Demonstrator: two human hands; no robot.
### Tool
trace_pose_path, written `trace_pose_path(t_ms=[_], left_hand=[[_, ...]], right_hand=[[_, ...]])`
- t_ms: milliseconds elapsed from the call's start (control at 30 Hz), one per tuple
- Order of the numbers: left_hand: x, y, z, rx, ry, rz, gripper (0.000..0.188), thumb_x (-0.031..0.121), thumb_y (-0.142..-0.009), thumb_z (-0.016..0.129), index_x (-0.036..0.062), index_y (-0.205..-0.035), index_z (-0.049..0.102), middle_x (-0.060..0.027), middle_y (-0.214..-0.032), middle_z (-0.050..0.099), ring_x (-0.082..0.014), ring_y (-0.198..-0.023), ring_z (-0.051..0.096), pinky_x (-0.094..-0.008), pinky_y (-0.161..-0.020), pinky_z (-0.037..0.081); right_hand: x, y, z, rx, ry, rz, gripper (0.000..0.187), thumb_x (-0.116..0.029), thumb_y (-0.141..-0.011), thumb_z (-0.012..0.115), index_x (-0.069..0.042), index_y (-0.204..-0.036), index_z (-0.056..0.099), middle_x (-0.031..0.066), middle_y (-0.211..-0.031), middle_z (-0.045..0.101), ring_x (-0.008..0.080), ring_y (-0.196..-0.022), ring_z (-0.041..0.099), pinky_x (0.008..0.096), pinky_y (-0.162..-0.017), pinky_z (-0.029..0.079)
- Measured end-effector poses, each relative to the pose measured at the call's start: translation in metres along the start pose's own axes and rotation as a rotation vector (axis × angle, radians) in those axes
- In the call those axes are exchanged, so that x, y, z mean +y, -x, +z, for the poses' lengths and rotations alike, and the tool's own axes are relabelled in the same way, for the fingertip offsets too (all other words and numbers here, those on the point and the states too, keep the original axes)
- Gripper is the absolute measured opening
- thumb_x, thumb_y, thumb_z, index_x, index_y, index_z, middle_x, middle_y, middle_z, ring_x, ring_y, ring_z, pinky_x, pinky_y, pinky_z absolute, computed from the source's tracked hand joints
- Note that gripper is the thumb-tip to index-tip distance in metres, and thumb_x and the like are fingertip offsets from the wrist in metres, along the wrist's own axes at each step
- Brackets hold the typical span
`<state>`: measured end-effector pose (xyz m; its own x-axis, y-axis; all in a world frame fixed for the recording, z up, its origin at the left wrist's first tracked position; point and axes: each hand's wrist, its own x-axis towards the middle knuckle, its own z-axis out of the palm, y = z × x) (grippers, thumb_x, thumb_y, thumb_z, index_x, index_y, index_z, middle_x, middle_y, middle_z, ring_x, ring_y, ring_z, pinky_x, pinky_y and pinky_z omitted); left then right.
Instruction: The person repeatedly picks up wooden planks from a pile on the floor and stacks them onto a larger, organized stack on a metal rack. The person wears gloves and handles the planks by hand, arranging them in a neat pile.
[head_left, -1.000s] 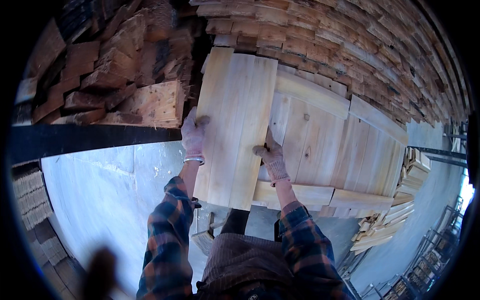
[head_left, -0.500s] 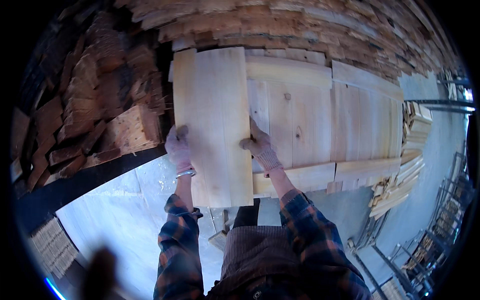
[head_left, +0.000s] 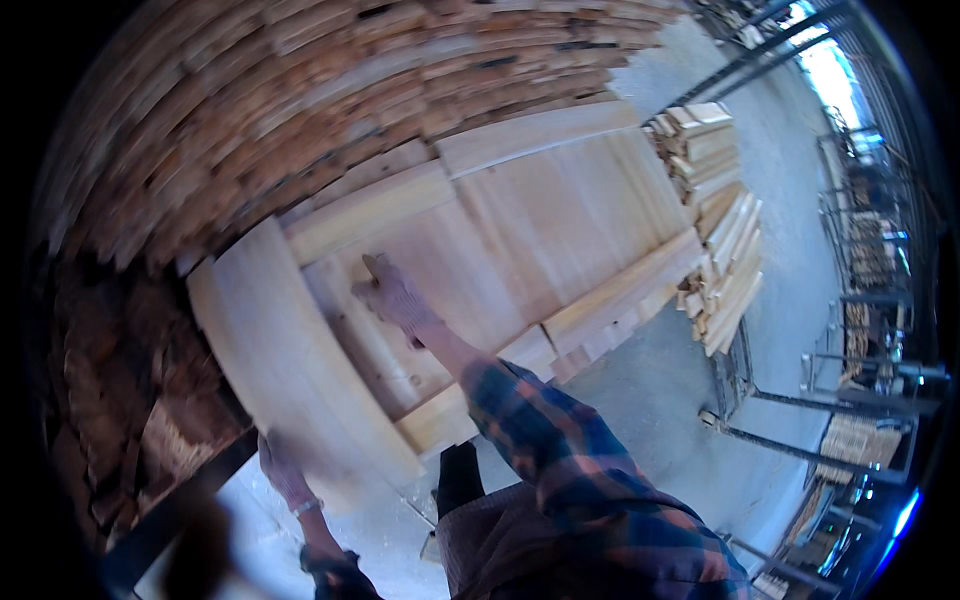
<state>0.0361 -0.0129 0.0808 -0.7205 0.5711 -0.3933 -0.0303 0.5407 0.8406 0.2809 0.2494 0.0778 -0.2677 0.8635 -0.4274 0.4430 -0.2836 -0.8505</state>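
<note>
A wide, pale wooden panel (head_left: 290,340) lies across the left end of a stack of pale boards. My left hand (head_left: 285,468), in a light glove, grips the panel's near left edge; its fingertips are smeared by motion. To the right of the panel, my gloved right hand (head_left: 398,300) is over the pale boards (head_left: 560,220) with nothing in it. Its thumb and forefinger look apart, though blurred. Narrower wooden strips (head_left: 625,290) lie along the stack's near and far sides.
Rough brown timber is piled in a long stack (head_left: 400,75) behind the boards, and broken wood pieces (head_left: 110,370) lie at the left. Past the right end is a pile of pale strips (head_left: 715,220). Metal frames (head_left: 800,400) stand on the grey floor (head_left: 790,260) at the right.
My view has swung to the right. My right hand has let go of the panel's right edge and moved over the boards beside it. My left hand stays at the panel's left edge.
</note>
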Motion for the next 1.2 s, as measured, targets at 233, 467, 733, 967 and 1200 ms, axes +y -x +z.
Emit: trace_pose_path(t_ms=[233, 467, 733, 967, 1200], left_hand=[[0.010, 0.012, 0.006, 0.104, 0.139, -0.052, 0.041, 0.032, -0.097, 0.053, -0.0024, -0.119, 0.060, -0.0068, -0.104, 0.063, -0.0182, -0.089, 0.058, -0.0300, -0.079, 0.050], [0.011, 0.000, -0.018, 0.160, -0.120, 0.063, 0.029, 0.024, -0.094, 0.056, -0.0002, -0.105, 0.066, -0.0040, -0.092, 0.063, -0.0132, -0.084, 0.056, -0.0269, -0.077, 0.045], [0.010, 0.011, -0.023, 0.174, -0.001, 0.029, 0.035, 0.022, -0.093, 0.058, -0.0044, -0.115, 0.062, -0.0020, -0.089, 0.061, -0.0101, -0.081, 0.051, -0.0251, -0.074, 0.044], [0.011, 0.147, -0.020, 0.191, -0.098, -0.056, 0.051, 0.032, -0.093, 0.055, -0.0005, -0.132, 0.048, -0.0165, -0.123, 0.054, -0.0307, -0.108, 0.052, -0.0432, -0.091, 0.043], [-0.068, 0.132, 0.018, -0.089, 1.114, -0.676, 0.070, 0.059, -0.093, 0.044, 0.0115, -0.142, 0.036, -0.0138, -0.142, 0.043, -0.0427, -0.126, 0.041, -0.0647, -0.098, 0.035]], right_hand=[[0.009, -0.084, -0.018, 0.116, -0.218, 0.056, 0.039, -0.027, -0.087, 0.063, 0.000, -0.115, 0.057, 0.0068, -0.078, 0.064, 0.0165, -0.062, 0.059, 0.0302, -0.056, 0.049], [0.002, 0.108, 0.069, -0.347, 0.204, -0.073, 0.077, -0.016, -0.081, 0.064, -0.010, -0.148, 0.028, 0.0209, -0.102, 0.067, 0.0326, -0.096, 0.065, 0.0418, -0.091, 0.047], [0.001, 0.103, 0.085, -0.365, 0.255, 0.014, 0.092, -0.011, -0.077, 0.067, -0.017, -0.153, 0.014, 0.0223, -0.102, 0.067, 0.0316, -0.093, 0.067, 0.0375, -0.080, 0.053], [-0.002, 0.114, 0.050, -0.373, 0.471, -0.015, 0.091, -0.027, -0.078, 0.069, -0.018, -0.151, 0.016, 0.0246, -0.109, 0.065, 0.0418, -0.101, 0.063, 0.0470, -0.087, 0.049], [0.001, 0.132, 0.080, -0.362, 0.356, -0.153, 0.087, -0.037, -0.081, 0.068, -0.015, -0.150, 0.019, 0.0218, -0.105, 0.067, 0.0408, -0.097, 0.065, 0.0481, -0.084, 0.049]])
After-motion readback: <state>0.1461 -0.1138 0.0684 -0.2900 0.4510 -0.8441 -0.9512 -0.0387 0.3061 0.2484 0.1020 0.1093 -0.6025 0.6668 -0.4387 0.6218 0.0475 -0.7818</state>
